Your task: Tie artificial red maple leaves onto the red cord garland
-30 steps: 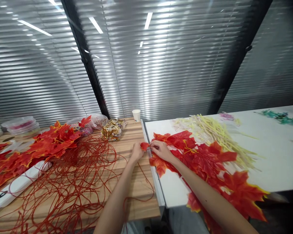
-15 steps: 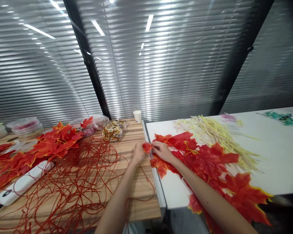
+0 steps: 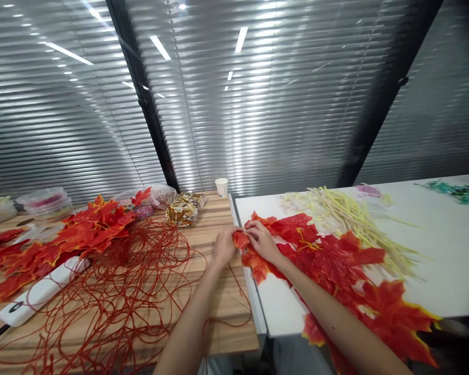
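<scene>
Both hands pinched one small red leaf over the seam between the two tables.

I saw the red leaf (image 3: 240, 239) held at the near edge of the white table (image 3: 445, 250), my left hand (image 3: 223, 246) closing fingers on its left side and my right hand (image 3: 261, 238) gripping its right. Just right of it on that table lay the red maple leaves (image 3: 328, 260), with pale yellow stems (image 3: 352, 216) beyond. Left of the white table, red cord (image 3: 121, 281) tangled across the wooden table (image 3: 219, 208), near a paper cup (image 3: 221, 187).
</scene>
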Demonstrator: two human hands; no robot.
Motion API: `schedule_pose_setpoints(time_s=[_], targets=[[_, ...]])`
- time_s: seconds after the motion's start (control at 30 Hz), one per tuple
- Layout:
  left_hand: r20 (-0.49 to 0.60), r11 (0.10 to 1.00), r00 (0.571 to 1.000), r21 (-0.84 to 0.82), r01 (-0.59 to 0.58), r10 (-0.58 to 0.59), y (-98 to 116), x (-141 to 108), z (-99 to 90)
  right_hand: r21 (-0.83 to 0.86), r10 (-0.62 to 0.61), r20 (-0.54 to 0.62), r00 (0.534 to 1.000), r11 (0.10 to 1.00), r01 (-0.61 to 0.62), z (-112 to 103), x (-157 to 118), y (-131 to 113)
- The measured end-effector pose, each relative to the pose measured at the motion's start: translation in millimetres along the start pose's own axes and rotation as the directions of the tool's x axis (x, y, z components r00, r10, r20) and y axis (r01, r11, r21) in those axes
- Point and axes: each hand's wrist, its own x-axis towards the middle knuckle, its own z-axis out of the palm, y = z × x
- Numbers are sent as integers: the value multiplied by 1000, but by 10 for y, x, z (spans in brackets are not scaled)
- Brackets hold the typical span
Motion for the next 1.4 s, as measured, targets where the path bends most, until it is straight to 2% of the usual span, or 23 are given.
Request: schedule_pose_setpoints(time_s=[0.2, 0.43, 0.97, 1.4], targets=[[15, 994, 1000, 106, -28, 27, 19, -18, -15, -72, 33, 40, 999, 997, -31, 8, -28, 56], [74, 984, 995, 161, -80, 69, 48, -17, -36, -53, 53, -21, 998, 997, -54, 2, -20, 17], [89, 985, 990, 123, -121, 111, 66, -12, -62, -30, 86, -51, 995, 996, -88, -28, -7, -51], [103, 986, 990, 131, -107, 93, 50, -11, -57, 22, 118, -51, 992, 993, -117, -12, -17, -35]])
